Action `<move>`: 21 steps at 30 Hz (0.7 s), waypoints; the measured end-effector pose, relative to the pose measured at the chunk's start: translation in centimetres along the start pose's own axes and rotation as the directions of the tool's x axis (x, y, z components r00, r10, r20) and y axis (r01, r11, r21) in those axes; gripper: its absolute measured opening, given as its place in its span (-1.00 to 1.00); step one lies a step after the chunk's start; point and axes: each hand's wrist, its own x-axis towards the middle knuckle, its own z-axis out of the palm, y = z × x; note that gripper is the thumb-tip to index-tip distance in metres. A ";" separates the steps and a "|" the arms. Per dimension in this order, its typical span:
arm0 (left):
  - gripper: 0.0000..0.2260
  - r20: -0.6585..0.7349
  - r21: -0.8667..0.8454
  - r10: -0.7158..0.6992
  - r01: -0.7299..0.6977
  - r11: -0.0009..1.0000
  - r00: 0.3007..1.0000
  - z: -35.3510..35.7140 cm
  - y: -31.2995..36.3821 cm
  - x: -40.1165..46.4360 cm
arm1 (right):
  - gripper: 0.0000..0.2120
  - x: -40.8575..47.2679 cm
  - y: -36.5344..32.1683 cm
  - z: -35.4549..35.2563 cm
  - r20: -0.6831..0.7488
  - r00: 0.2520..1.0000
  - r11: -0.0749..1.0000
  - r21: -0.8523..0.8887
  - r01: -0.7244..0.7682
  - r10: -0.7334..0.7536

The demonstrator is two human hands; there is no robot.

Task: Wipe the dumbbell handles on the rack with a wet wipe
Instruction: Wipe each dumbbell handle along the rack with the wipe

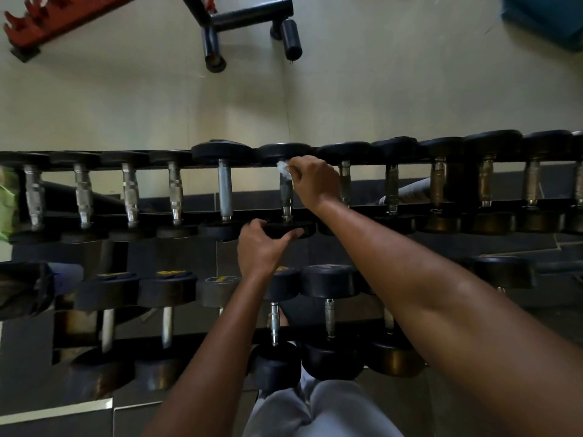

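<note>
A long black rack (249, 167) carries a row of dumbbells with steel handles. My right hand (315, 181) pinches a small white wet wipe (284, 169) against the far end of one middle dumbbell's handle (286, 197), close to its far weight head (284, 152). My left hand (260, 246) grips the near weight head (295, 228) of that same dumbbell, thumb and fingers curled round its rim. The neighbouring handle (225, 189) to the left is bare steel.
A lower tier holds more dumbbells (329, 305), some with yellow markings (170, 273). Past the rack lie a pale floor, a black bench frame (249, 18) and a red rack piece (47, 22). Something green (8, 206) shows at the left edge. My light trousers (318, 411) are below.
</note>
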 end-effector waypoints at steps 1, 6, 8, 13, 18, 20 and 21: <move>-0.36 0.014 0.031 0.011 -0.011 0.999 1.000 0.2 0.1 0.5 | -0.79 0.0 0.1 0.0 0.027 1.000 1.000 -0.021 0.015 -0.014; -0.46 0.019 0.073 -0.043 0.042 0.996 0.999 -0.3 1.1 1.0 | -0.84 -1.3 1.0 0.2 0.151 0.988 0.997 -0.061 0.036 -0.027; -0.46 0.021 0.135 -0.072 0.069 0.988 0.997 -0.9 1.7 0.6 | -0.82 -2.1 1.5 0.3 0.207 0.978 0.999 -0.027 0.026 -0.019; -0.49 0.024 0.152 -0.071 0.066 0.986 0.997 -1.4 1.9 0.0 | -0.81 -4.4 2.2 0.8 0.415 0.907 0.995 0.028 -0.095 0.075; -0.48 0.042 0.165 -0.096 0.088 0.982 0.995 -1.7 2.3 0.0 | -0.89 -4.9 2.3 1.7 0.492 0.840 0.960 0.031 -0.279 0.229; -0.47 0.051 0.172 -0.109 0.099 0.980 0.993 -1.7 2.4 0.2 | -0.91 -4.8 2.7 1.8 0.485 0.820 0.925 0.055 -0.375 0.304; -0.48 0.054 0.172 -0.114 0.103 0.980 0.992 -1.7 2.4 0.4 | -0.92 -4.9 2.9 1.9 0.474 0.813 0.910 0.056 -0.412 0.339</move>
